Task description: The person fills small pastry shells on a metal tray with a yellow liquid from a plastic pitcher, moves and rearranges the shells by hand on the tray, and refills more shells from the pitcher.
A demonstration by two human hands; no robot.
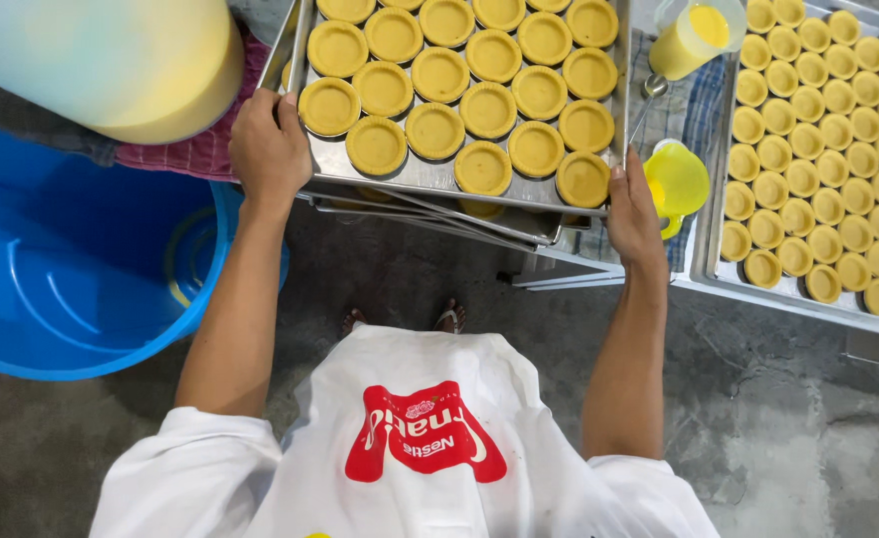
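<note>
With both hands clamped on its near edge, the metal tray of tart shells (pixel 430 177) sits top centre of frame, directly ahead of the grip. Left hand (pixel 268 144) wraps the near-left corner, fingers curled over the rim and closed on it. Right hand (pixel 633 211) holds the near-right corner, thumb on top of the rim, fingers under and out of sight. Tray's near edge runs left-to-right across the frame, slightly tilted down to the right; its far end is cut off by the top edge. Hands about equally close, one per corner.

Under it, more stacked trays (pixel 479 221) stick out; how many, can't tell. Second tray of filled tarts (pixel 808 299) at right, well apart from the right hand. Yellow jug (pixel 675 181) just beside the right hand, whether touching is unclear. Blue tub (pixel 81 269) at left. Surface under the trays mostly hidden.
</note>
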